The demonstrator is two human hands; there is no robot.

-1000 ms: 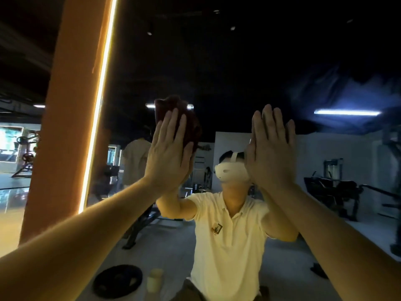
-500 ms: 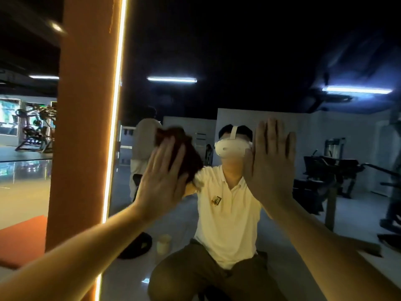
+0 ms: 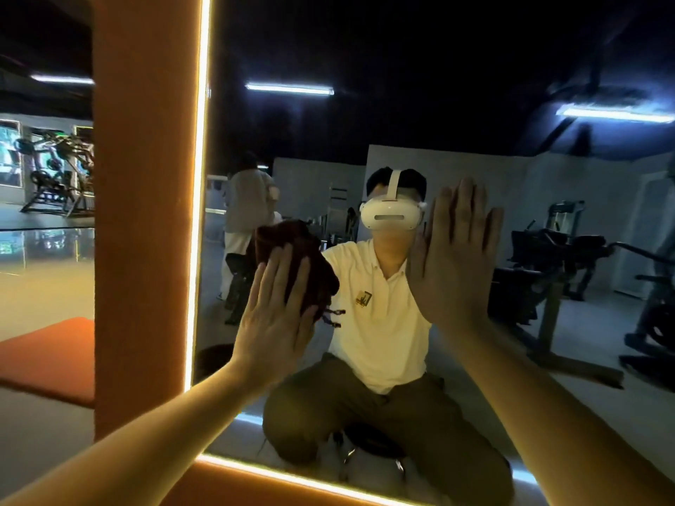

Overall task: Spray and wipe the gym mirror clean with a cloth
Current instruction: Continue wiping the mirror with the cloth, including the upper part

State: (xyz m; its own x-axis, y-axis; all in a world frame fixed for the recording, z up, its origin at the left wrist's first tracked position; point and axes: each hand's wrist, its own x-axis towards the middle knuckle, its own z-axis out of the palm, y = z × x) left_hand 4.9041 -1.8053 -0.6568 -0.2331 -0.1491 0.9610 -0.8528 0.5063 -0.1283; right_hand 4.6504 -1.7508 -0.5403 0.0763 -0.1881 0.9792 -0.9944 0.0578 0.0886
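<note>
Near the left edge of the mirror point(image 3: 475, 85), about halfway up, the left hand point(image 3: 272, 323) lay flat with straight fingers, pressing a dark red cloth point(image 3: 292, 246) against the glass. The bunched cloth stuck out above and to the right of the fingertips. Toward the mirror's middle, the right hand point(image 3: 453, 264) was spread wide and empty, palm against the glass, apart from the cloth. An orange frame point(image 3: 146, 213) with a glowing light strip point(image 3: 199, 177) ran along the mirror's left and bottom edges.
</note>
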